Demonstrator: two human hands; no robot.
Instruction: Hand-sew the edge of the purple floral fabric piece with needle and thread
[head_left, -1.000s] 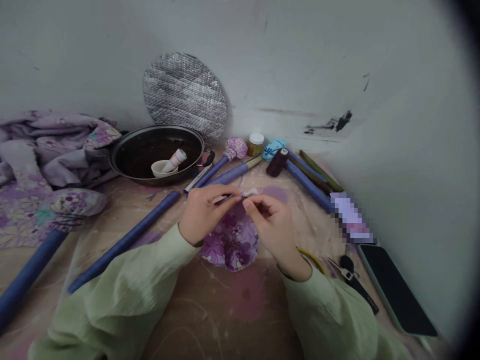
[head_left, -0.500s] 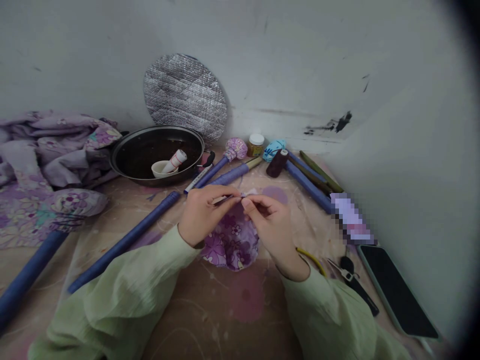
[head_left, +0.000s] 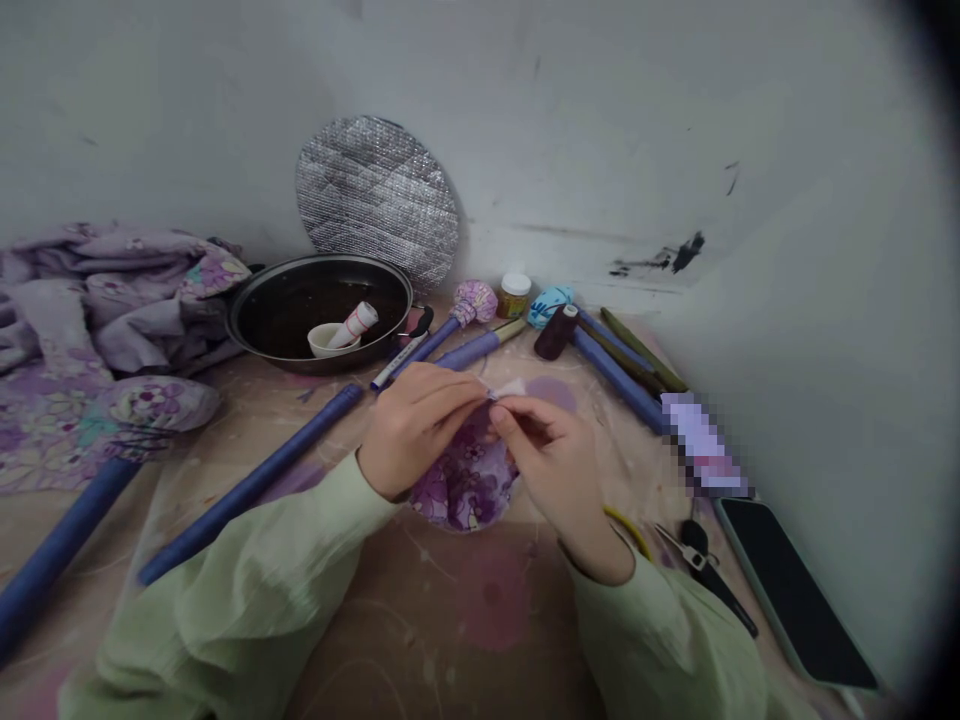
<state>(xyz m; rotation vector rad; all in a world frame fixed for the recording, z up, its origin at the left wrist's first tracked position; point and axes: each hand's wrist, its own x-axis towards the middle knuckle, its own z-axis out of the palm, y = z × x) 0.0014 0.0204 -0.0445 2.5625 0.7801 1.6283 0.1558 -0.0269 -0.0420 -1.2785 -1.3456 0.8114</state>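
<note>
Left hand [head_left: 412, 428] and right hand [head_left: 551, 470] meet fingertip to fingertip, both pinched narrow on the gathered top edge of a purple floral cloth [head_left: 465, 478] resting on the table [head_left: 450, 620]. A blue rod [head_left: 255, 480] lies left of the hands; a dark pan [head_left: 319, 310] stands behind, and a phone [head_left: 795, 590] lies at right.

Open near edge, crowded rear
Bare surface [head_left: 465, 630] lies open in front; pan [head_left: 322, 312], blue rods [head_left: 247, 485], thread spool [head_left: 556, 332] and phone [head_left: 795, 590] block elsewhere.
</note>
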